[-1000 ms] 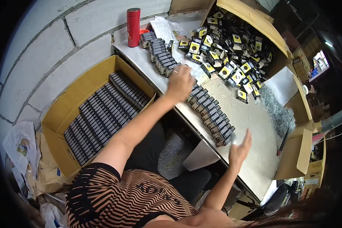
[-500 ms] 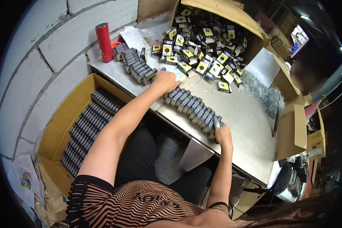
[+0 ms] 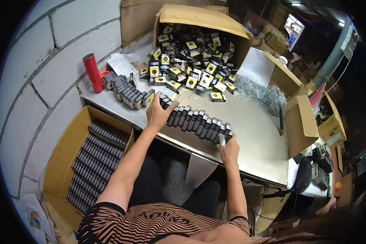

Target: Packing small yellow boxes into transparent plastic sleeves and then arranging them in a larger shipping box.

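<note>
As we look down over the table (image 3: 258,146), we find an open carton (image 3: 55,179) of upright, packed rows below its left edge, and a tipped carton (image 3: 201,16) spilling loose black-and-yellow boxes (image 3: 193,79) across its far side. A heap of silvery shreds (image 3: 259,94) lies right of that spill.

Nearer us, the long row (image 3: 194,122) of small dark boxes spans the space between both hands, along the table's near edge; we cannot tell whether it is lifted or resting. A shorter row (image 3: 126,91) stands just beyond its left end, near a red flask (image 3: 93,73).

Our left hand (image 3: 157,116) is partly open, thumb parted from fingers around the row's left end. Our right hand (image 3: 230,151) closes on the other end, a greyish cover (image 3: 221,139) on one digit.

Since we seem to grip only the ends, we judge that slackening pressure could let the middle boxes sag and drop out. Uneven squeezing might buckle the already bowed line, and the left hand could knock the shorter row.
</note>
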Available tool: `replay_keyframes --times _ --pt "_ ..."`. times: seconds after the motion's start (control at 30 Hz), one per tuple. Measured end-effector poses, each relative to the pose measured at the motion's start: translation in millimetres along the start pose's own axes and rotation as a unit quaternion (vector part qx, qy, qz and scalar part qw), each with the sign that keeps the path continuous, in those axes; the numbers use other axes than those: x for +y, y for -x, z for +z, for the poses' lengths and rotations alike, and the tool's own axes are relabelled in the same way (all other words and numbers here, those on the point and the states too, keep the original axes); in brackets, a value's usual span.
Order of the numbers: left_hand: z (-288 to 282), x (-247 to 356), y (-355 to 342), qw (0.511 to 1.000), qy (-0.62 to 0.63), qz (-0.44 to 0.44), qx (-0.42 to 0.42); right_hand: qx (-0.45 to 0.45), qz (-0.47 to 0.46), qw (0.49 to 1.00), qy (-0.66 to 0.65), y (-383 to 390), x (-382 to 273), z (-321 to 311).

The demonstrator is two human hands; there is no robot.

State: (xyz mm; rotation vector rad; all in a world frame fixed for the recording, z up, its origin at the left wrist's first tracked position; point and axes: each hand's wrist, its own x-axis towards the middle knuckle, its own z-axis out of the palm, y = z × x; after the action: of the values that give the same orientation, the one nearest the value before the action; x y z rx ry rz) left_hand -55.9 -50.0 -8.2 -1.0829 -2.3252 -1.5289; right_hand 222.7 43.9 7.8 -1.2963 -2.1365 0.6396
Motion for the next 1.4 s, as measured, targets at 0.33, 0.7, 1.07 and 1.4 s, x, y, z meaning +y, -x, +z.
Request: replay_keyframes --times 0.33,0.7,1.07,1.4 --pt "16 0 66 0.967 0.220 -0.005 -0.130 0.085 -0.072 0.987 -0.118 8 85 -15" --pt "9 8 5 0.951 -0.180 -0.074 -0.241 -0.079 0.053 0.983 0.154 -54 64 -19" --pt "-104 -7 36 0.973 0.044 0.020 0.225 -0.022 -0.077 0.982 -0.172 -28 -4 38" --pt "-465 -71 118 0.892 -0.148 0.044 0.425 -0.623 0.057 0.726 -0.287 114 -293 289"
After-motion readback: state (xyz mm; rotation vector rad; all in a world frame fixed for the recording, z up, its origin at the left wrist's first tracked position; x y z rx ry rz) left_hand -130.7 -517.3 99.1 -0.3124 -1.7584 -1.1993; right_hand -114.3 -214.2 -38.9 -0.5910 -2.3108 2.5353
